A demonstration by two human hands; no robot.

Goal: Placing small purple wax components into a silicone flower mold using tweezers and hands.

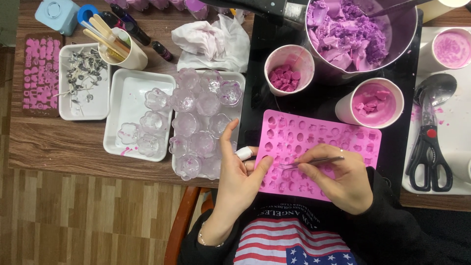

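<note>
A pink silicone mould (314,142) with many small shaped cavities lies at the table's near edge. My left hand (240,176) rests on the mould's left edge with its fingers spread; one fingertip is wrapped in white tape. In my right hand (343,179) I pinch thin metal tweezers (314,161). Their tip points left and sits in a cavity in the mould's lower left part.
Behind the mould stand two paper cups with pink wax pieces (288,68) (371,102) and a steel pot of purple wax (351,32). White trays of clear flower-shaped holders (201,120) and wicks (83,81) lie left. Scissors (430,157) and spoons (436,88) lie right.
</note>
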